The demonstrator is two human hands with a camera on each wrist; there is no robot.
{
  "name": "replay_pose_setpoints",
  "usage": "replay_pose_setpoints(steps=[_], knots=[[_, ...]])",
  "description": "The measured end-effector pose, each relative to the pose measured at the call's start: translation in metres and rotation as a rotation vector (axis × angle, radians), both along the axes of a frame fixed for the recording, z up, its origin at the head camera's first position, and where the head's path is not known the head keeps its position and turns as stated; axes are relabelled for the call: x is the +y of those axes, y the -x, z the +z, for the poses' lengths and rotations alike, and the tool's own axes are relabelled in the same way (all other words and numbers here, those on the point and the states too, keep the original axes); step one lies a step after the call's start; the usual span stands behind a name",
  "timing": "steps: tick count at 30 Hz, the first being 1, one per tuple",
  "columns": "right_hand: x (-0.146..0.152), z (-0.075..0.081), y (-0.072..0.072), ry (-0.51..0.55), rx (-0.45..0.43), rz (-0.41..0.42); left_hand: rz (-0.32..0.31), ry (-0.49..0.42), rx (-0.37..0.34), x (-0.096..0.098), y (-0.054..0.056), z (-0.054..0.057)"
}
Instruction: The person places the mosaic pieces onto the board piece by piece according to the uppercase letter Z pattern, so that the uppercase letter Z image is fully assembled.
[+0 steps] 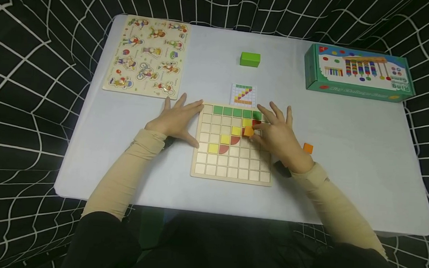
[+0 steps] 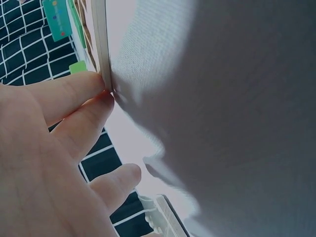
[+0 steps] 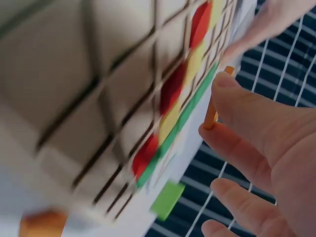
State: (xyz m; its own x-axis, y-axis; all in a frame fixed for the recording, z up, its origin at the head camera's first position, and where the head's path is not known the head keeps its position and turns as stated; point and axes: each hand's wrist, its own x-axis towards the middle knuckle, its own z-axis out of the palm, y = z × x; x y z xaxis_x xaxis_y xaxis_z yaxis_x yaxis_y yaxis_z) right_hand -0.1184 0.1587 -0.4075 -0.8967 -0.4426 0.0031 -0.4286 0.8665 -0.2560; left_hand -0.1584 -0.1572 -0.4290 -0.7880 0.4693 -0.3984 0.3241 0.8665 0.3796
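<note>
A wooden grid board (image 1: 232, 173) lies mid-table, with green squares (image 1: 232, 112) along its top row and yellow squares (image 1: 224, 139) and red quarter-round pieces (image 1: 223, 149) stepping diagonally. Between thumb and forefinger, my right hand (image 1: 281, 135) pinches an orange square tile (image 1: 249, 131) over the board's upper right part; the tile (image 3: 211, 112) stands edge-on in the right wrist view. My left hand (image 1: 175, 117) spreads its fingers along the board's left side, and in the left wrist view two fingertips touch the board's edge (image 2: 101, 49).
A printed pattern card (image 1: 243, 95) lies just beyond the board, with a green block (image 1: 250, 59) farther back. Another orange piece (image 1: 308, 148) lies right of my right hand. A wooden picture puzzle (image 1: 149, 57) occupies the back left, a green game box (image 1: 359, 73) the back right. Netting surrounds the table.
</note>
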Motion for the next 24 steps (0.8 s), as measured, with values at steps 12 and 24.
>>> replay_pose_setpoints(steps=[12, 24], knots=[[-0.05, -0.011, -0.037, -0.003, 0.005, 0.234, -0.007, 0.011, -0.004, 0.002, 0.001, 0.003], [-0.073, -0.02, -0.047, -0.024, 0.084, 0.338, 0.0, 0.003, -0.003, 0.001, 0.0, 0.001]])
